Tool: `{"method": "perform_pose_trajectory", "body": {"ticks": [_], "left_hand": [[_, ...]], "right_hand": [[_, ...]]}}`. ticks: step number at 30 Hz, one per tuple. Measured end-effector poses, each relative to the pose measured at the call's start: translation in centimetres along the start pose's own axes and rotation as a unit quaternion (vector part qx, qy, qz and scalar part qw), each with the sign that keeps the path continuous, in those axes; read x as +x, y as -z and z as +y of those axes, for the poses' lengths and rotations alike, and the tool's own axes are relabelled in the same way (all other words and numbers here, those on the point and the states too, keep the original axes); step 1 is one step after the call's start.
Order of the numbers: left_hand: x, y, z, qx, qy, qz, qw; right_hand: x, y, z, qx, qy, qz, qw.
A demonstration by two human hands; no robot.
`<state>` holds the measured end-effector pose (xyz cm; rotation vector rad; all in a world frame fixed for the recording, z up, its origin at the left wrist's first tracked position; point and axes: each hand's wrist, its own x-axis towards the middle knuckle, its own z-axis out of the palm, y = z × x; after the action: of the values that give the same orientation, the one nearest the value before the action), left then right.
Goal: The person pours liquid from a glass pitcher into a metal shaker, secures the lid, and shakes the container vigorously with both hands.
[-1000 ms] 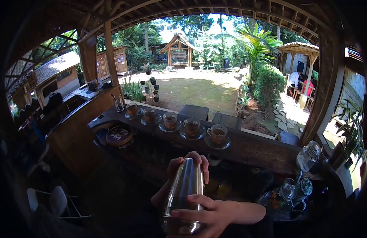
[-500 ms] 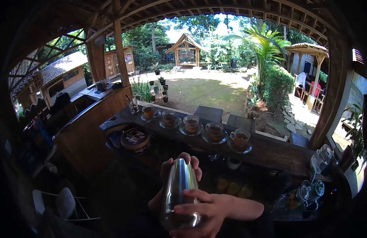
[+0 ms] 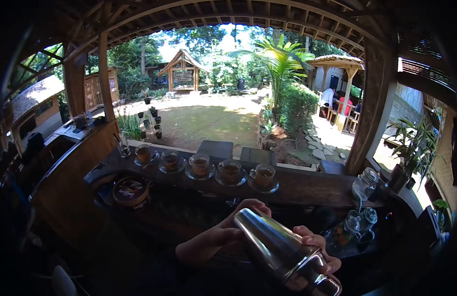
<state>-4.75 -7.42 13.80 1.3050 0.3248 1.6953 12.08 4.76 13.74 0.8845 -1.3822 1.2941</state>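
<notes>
A shiny metal cocktail shaker (image 3: 270, 239) lies slanted in front of me, its broad base up at the left and its cap end down at the right. My left hand (image 3: 226, 229) is closed around the far side of the base end, its palm partly hidden behind the metal. Near the cap, the fingers of my right hand (image 3: 317, 246) wrap over the shaker. Beyond it, several glass cups of brown drink, such as this cup (image 3: 262, 175), stand on saucers along the wooden counter (image 3: 312, 190).
A round brown tub (image 3: 131, 192) sits on the lower shelf at the left. To the right stand a glass jar (image 3: 365, 185) and other glassware (image 3: 354, 222). Stools (image 3: 214, 149) are past the counter. Distant people (image 3: 328, 97) sit under a small roof.
The shaker has swung from nearly upright to a slant, its cap end moving right. Both hands moved with it. My view has turned right, so the cups appear farther left.
</notes>
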Motion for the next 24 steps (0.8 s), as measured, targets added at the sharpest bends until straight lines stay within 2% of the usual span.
{"method": "perform_pose_trajectory", "body": {"ticks": [1, 3, 4, 5, 7, 8, 9, 11, 14, 15, 17, 18, 20, 21, 24], "left_hand": [[1.3, 1.7, -2.8, -0.047, 0.01, 0.013, 0.999], [4.0, 2.8, -5.9, -0.255, 0.137, 0.065, 0.955], [5.2, 3.1, -7.6, -0.228, 0.149, 0.094, 0.958], [6.3, 2.7, -8.2, -0.263, 0.189, 0.093, 0.942], [7.3, 0.7, -8.6, -0.209, 0.215, 0.041, 0.953], [8.1, -1.4, -7.5, -0.206, 0.178, -0.034, 0.962], [8.6, -3.9, -4.9, -0.135, 0.164, -0.083, 0.974], [10.4, -5.0, -4.2, -0.066, 0.061, -0.274, 0.957], [12.6, -6.1, -4.8, -0.05, 0.029, -0.285, 0.957], [13.0, -6.2, -4.5, -0.022, 0.079, -0.221, 0.972], [14.7, -4.6, -8.9, -0.159, 0.18, -0.103, 0.965], [14.9, -4.3, -10.1, -0.162, 0.18, -0.106, 0.964], [15.4, -4.6, -11.9, -0.196, 0.189, -0.047, 0.961], [15.8, -5.6, -11.2, -0.195, 0.187, -0.054, 0.961], [15.5, -8.2, -9.4, -0.064, 0.076, -0.169, 0.981]], "right_hand": [[-0.2, 0.8, -0.3, -0.039, 0.006, 0.01, 0.999], [0.3, 4.5, 0.3, -0.189, 0.006, 0.03, 0.982], [0.7, 5.6, 0.4, -0.264, 0.013, 0.043, 0.963], [1.2, 5.4, -0.7, -0.353, 0.053, 0.052, 0.932], [2.2, 5.0, -2.9, -0.527, 0.125, 0.092, 0.836], [1.9, 4.2, -4.9, -0.571, 0.142, 0.081, 0.805], [1.8, 3.3, -6.7, -0.593, 0.143, 0.046, 0.791], [1.7, 1.8, -9.1, -0.644, 0.148, -0.018, 0.75], [1.3, 2.1, -10.8, -0.71, 0.178, -0.049, 0.679], [1.5, 3.1, -10.9, -0.727, 0.175, -0.037, 0.663], [2.5, 6.1, -10.3, -0.741, 0.147, 0.028, 0.655], [3.1, 7.4, -9.8, -0.734, 0.127, 0.068, 0.664], [4.0, 7.7, -9.8, -0.655, 0.175, 0.105, 0.728], [4.7, 6.8, -9.9, -0.603, 0.219, 0.107, 0.76], [3.3, 4.3, -13.7, -0.653, 0.083, 0.046, 0.751]]}}
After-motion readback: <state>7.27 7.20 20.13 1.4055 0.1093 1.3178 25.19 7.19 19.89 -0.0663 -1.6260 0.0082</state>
